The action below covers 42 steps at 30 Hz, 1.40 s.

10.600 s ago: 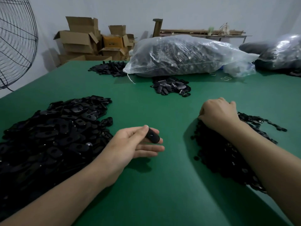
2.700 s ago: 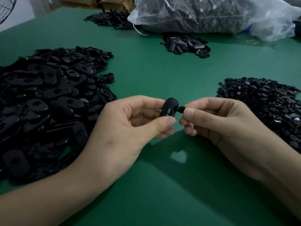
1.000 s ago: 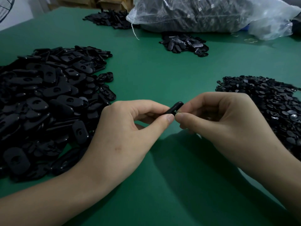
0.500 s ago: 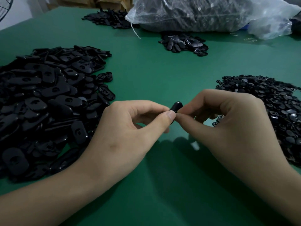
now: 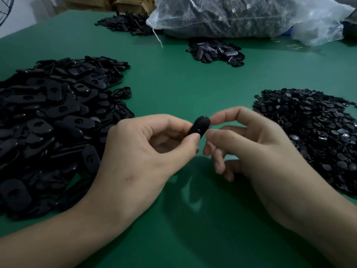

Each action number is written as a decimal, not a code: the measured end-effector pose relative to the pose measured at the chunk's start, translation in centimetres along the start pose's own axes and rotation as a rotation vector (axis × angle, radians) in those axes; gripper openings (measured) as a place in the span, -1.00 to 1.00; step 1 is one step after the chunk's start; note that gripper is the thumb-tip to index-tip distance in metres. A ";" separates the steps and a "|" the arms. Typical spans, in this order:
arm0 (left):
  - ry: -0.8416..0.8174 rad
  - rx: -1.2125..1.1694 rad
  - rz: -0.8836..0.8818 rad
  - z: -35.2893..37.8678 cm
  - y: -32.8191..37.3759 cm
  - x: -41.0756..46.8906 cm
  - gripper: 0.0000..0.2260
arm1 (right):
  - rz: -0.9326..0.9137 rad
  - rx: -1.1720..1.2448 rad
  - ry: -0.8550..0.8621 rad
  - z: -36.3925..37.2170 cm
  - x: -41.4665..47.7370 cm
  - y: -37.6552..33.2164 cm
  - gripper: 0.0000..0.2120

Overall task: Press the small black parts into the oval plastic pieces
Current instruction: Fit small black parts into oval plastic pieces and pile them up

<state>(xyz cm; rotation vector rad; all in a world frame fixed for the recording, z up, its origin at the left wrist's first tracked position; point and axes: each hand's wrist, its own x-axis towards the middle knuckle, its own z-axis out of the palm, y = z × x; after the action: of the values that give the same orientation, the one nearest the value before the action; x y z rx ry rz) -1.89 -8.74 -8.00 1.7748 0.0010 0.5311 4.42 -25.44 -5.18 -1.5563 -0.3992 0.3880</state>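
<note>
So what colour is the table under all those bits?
The table is green; the head view shows it.

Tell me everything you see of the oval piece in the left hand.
Smooth black plastic oval piece, rounded end tilted up and away, raised above the green table. The left hand pinches its lower half between thumb and fingers. Fingertips of the right hand hover beside its upper end; contact is unclear. No inserted part is visible.

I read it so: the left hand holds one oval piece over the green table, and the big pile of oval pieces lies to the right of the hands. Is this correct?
Not quite. In the head view the big pile of oval pieces lies to the left of the hands; on the right lies the pile of small parts. The rest is right: the left hand holds one oval piece over the green table.
</note>
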 end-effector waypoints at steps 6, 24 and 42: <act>-0.009 0.078 0.085 0.2 0.2 0.1 -0.91 | 0.119 0.234 -0.125 0.5 0.0 0.2 -0.86; 0.104 0.457 0.336 0.4 1.7 -0.2 -0.91 | 0.194 0.447 -0.239 -0.2 1.0 0.8 -0.92; 0.072 0.366 0.298 0.8 1.9 -0.1 -0.96 | 0.199 0.508 -0.272 -0.3 0.5 0.6 -0.86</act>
<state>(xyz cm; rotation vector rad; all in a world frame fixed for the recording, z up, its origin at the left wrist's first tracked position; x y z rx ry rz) -2.21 -10.00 -6.42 2.1264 -0.1257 0.8521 5.08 -25.50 -5.79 -1.0493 -0.3227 0.7959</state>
